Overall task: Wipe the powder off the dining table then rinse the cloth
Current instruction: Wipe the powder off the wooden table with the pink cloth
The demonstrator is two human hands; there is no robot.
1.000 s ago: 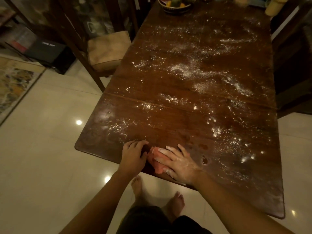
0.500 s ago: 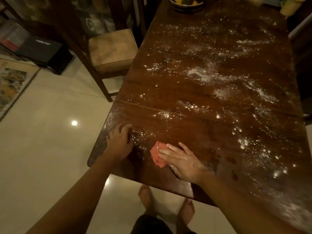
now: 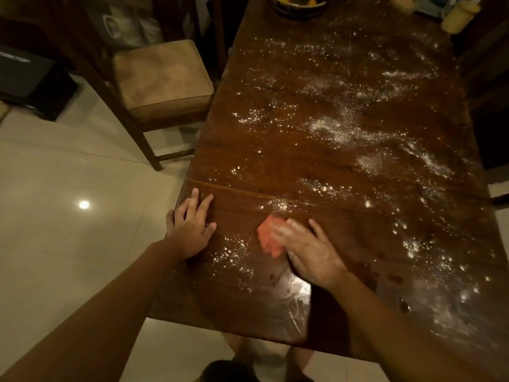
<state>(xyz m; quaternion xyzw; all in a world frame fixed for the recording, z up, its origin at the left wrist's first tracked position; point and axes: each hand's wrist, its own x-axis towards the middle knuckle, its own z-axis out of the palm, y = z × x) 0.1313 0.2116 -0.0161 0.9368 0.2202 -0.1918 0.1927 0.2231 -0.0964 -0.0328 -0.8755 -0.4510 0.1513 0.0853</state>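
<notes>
Near the front-left corner of the dark brown wooden dining table (image 3: 242,161), the right hand (image 3: 308,252) presses a folded salmon-red cloth (image 3: 268,239) flat, its fingers straight and slightly spread, seemingly dusted white, though blur softens them. The left hand (image 3: 190,232) rests on the table's left edge, fingers straight and spread. Scattered white powder (image 3: 338,130) covers the middle and right side, and a glossy smeared patch (image 3: 296,301) lies by the front edge
</notes>
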